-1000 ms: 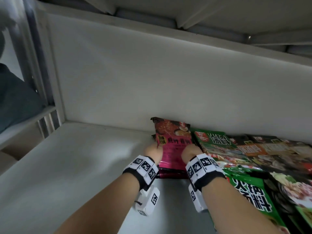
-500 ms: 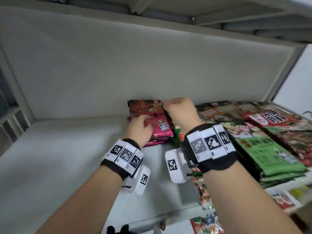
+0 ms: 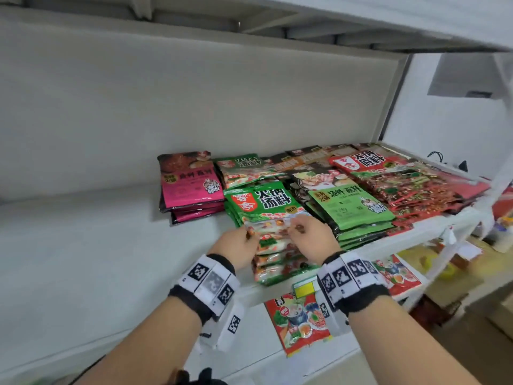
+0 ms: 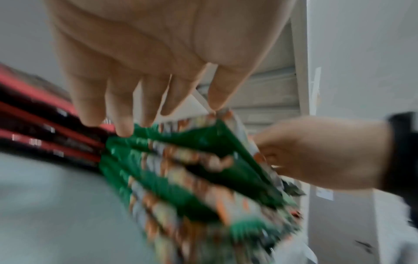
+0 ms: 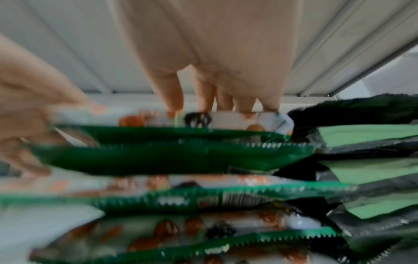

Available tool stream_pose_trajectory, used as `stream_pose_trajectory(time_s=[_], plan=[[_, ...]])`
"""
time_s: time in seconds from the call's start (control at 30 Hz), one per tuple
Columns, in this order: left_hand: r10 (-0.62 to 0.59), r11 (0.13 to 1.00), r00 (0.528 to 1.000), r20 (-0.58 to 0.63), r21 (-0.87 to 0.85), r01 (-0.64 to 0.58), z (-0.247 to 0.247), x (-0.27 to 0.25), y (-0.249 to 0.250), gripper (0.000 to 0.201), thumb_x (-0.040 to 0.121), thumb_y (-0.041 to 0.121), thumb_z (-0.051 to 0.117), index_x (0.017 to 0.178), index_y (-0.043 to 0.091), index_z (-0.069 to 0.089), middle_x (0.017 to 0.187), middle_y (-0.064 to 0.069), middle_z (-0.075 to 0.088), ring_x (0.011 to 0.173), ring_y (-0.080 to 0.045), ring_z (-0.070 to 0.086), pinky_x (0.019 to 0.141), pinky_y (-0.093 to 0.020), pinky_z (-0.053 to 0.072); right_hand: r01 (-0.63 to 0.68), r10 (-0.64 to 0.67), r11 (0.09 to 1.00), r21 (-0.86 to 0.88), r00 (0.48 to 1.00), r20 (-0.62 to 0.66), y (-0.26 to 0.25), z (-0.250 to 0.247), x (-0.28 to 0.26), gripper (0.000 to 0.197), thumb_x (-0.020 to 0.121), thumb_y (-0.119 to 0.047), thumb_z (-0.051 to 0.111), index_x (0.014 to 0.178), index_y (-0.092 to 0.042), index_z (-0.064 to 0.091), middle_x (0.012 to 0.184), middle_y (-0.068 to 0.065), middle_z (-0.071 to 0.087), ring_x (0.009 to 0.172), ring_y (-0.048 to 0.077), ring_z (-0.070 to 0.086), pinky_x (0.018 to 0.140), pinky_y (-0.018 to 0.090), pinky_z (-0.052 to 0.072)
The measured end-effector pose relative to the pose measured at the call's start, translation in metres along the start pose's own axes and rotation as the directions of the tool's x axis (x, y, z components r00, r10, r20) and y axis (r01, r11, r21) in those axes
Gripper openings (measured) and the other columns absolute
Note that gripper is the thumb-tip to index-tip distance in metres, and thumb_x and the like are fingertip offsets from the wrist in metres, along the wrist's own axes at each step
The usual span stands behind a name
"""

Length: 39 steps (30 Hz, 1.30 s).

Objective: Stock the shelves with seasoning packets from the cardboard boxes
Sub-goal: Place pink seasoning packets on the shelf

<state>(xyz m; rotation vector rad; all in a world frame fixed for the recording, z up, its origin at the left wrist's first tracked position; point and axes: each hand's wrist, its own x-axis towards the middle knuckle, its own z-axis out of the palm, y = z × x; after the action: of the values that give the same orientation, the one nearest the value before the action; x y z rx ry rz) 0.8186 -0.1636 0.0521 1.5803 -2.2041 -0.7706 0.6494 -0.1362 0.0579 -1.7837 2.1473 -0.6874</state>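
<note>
The green packets (image 3: pixel 273 240) form a loose stack at the front edge of the white shelf (image 3: pixel 83 259), just below the middle of the head view; each is a flat glossy pouch, green at the top with bold characters on a red and white label, pale lower down with pictures of red and brown food, and with saw-toothed sealed ends that show clearly in the right wrist view. The stack sits slightly fanned, its near ends hanging toward the shelf's front lip. To its upper left lies a pink stack (image 3: pixel 191 187), and to its right a lighter green stack (image 3: pixel 351 207), with red packets (image 3: pixel 410 187) further toward the right of the frame. Both hands meet over the near end of the green packets, the left hand (image 3: pixel 236 247) at the stack's left edge and the right hand (image 3: pixel 312 237) on its top right. In the left wrist view the left fingers (image 4: pixel 122 114) reach down almost straight and a little apart, their tips touching the top packet's edge, while the thumb sits at its raised corner. The right fingers (image 5: pixel 172 92) come down close together onto the top packet's near end; whether they pinch it or only press on it I cannot tell, as the view is blurred.
</note>
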Motion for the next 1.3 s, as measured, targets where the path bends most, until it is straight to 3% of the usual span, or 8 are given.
stream_pose_trajectory(time_s=[0.13,0.2,0.37,0.5,0.63,0.8,0.97,1.3], plan=[[0.079,0.996,0.941,-0.33,-0.003,-0.084,-0.012,-0.007,0.049,0.051,0.093,0.032,0.046,0.14,0.012,0.037,0.139,-0.012,0.047,0.124,-0.027,0.047,0.104,-0.038,0.039,0.027,0.015,0.948,0.316,0.991,-0.13,0.038,-0.037,-0.028,0.032,0.094,-0.024,0.051,0.125,-0.016,0.057,0.124,0.005,0.06,0.106,0.025,0.059,0.082,0.026,0.044],[0.169,0.985,0.916,-0.365,0.024,-0.172,0.012,-0.013,0.095,0.048,0.092,0.032,0.048,0.136,0.014,0.044,0.136,-0.008,0.051,0.124,-0.024,0.048,0.102,-0.034,0.038,-0.022,0.069,0.921,0.389,0.992,-0.107,0.081,-0.057,-0.05,0.033,0.093,-0.023,0.052,0.125,-0.013,0.057,0.126,0.006,0.059,0.111,0.024,0.056,0.086,0.027,0.042],[0.334,0.94,0.942,-0.014,-0.062,-0.334,0.144,-0.031,0.223,0.041,0.09,0.033,0.052,0.129,0.02,0.051,0.13,0.0,0.056,0.117,-0.019,0.052,0.09,-0.023,0.038,-0.239,0.301,0.897,0.372,0.946,-0.118,0.23,-0.115,-0.124,0.033,0.091,-0.017,0.056,0.122,-0.007,0.059,0.126,0.009,0.06,0.117,0.023,0.054,0.091,0.025,0.038],[0.444,0.896,0.865,0.235,-0.095,-0.434,0.249,-0.045,0.31,0.036,0.089,0.032,0.053,0.124,0.022,0.056,0.128,0.001,0.057,0.117,-0.019,0.053,0.094,-0.026,0.04,-0.429,0.528,0.812,0.395,0.828,-0.187,0.34,-0.152,-0.197,0.029,0.089,-0.016,0.056,0.116,-0.01,0.064,0.116,0.006,0.065,0.108,0.02,0.058,0.08,0.021,0.036],[0.536,0.836,0.723,0.437,-0.155,-0.526,0.342,-0.062,0.384,0.037,0.089,0.033,0.052,0.125,0.023,0.054,0.124,0.001,0.059,0.109,-0.017,0.057,0.087,-0.024,0.043,-0.587,0.727,0.669,0.457,0.645,-0.235,0.426,-0.179,-0.273,0.031,0.089,-0.019,0.054,0.118,-0.012,0.062,0.118,0.004,0.063,0.103,0.014,0.055,0.087,0.023,0.04],[0.635,0.724,0.448,0.629,-0.281,-0.631,0.446,-0.094,0.47,0.036,0.088,0.033,0.054,0.124,0.027,0.054,0.124,0.004,0.058,0.109,-0.014,0.055,0.087,-0.021,0.042,-0.658,0.881,0.472,0.587,0.33,-0.338,0.512,-0.22,-0.365,0.028,0.089,-0.015,0.055,0.115,-0.01,0.063,0.108,0.003,0.064,0.093,0.011,0.054,0.075,0.015,0.042],[0.735,0.601,0.213,0.644,-0.472,-0.645,0.52,-0.1,0.561,0.032,0.088,0.027,0.057,0.12,0.024,0.057,0.112,0.008,0.061,0.096,-0.004,0.052,0.085,-0.016,0.037,-0.645,0.902,0.314,0.697,-0.025,-0.43,0.585,-0.258,-0.419,0.024,0.089,-0.016,0.053,0.11,-0.015,0.064,0.101,-0.002,0.062,0.092,0.014,0.056,0.068,0.019,0.048],[0.817,0.348,-0.1,0.568,-0.624,-0.7,0.621,-0.142,0.703,0.026,0.089,0.026,0.056,0.115,0.029,0.059,0.107,0.015,0.058,0.097,0.0,0.051,0.086,-0.016,0.039,-0.523,0.841,0.251,0.815,-0.299,-0.451,0.658,-0.329,-0.486,0.019,0.088,-0.011,0.056,0.104,-0.014,0.065,0.098,-0.001,0.062,0.096,0.013,0.056,0.084,0.024,0.038]])
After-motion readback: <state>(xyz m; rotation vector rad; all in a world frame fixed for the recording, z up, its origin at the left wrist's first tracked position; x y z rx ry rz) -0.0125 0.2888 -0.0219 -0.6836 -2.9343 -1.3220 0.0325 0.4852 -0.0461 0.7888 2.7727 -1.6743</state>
